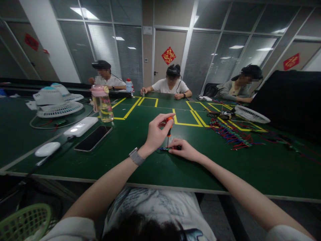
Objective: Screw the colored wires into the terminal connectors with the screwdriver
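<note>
My left hand is closed around the orange-and-black handle of a screwdriver, which stands upright. Its thin shaft points down at a small green circuit board on the table. Whether the tip sits in a screw is too small to tell. My right hand is closed on the right end of that board, its fingertips beside the screwdriver's shaft. A small black piece shows at the right hand's fingers. Thin wires leave the board's left end.
On the green table lie a phone, a white power strip, a white case and a pink-lidded bottle. Wired boards are piled at right, near a black screen. White fans stand left. Three people sit opposite.
</note>
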Motion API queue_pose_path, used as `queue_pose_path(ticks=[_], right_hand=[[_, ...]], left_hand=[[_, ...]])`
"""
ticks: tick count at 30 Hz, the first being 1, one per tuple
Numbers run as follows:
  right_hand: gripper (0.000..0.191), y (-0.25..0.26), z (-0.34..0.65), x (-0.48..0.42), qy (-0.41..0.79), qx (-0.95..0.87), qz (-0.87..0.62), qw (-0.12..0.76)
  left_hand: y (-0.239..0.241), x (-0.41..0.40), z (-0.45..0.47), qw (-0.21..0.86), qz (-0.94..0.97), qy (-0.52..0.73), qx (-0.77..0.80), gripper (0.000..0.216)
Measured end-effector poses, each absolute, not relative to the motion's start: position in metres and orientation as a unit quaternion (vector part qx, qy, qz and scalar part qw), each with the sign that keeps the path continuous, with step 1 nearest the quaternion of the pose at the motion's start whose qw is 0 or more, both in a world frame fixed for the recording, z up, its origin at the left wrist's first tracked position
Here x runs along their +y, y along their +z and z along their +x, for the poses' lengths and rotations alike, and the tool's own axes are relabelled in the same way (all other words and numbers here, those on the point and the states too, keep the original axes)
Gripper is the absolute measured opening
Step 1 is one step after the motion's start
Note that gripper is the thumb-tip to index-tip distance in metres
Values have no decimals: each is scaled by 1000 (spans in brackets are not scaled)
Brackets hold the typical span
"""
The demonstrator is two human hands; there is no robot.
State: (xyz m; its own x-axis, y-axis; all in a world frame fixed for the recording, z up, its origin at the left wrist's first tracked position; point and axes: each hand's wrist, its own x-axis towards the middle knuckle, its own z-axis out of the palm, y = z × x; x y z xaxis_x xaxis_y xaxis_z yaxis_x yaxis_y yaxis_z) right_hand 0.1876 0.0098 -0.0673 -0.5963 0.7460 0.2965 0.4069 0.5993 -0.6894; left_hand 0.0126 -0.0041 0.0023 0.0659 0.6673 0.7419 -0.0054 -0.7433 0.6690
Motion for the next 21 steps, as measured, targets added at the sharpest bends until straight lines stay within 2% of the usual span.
queue_pose_path(ticks=[3, 5, 10, 15, 21], right_hand=[[27, -67, 188, 10, 289, -844, -344, 292], [27, -67, 187, 9, 287, -846, -343, 290], [25, -65, 187, 8, 288, -848, -343, 286], [25, -66, 187, 9, 282, -848, -342, 290], [26, -66, 187, 7, 288, -844, -345, 292]], left_hand=[[3, -4, 11, 194, 694, 643, 259, 13], [4, -4, 10, 185, 694, 643, 265, 13], [3, -4, 10, 283, 687, 628, 229, 31], [1, -4, 14, 338, 657, 642, 206, 31], [2, -5, 12, 256, 680, 642, 247, 19]])
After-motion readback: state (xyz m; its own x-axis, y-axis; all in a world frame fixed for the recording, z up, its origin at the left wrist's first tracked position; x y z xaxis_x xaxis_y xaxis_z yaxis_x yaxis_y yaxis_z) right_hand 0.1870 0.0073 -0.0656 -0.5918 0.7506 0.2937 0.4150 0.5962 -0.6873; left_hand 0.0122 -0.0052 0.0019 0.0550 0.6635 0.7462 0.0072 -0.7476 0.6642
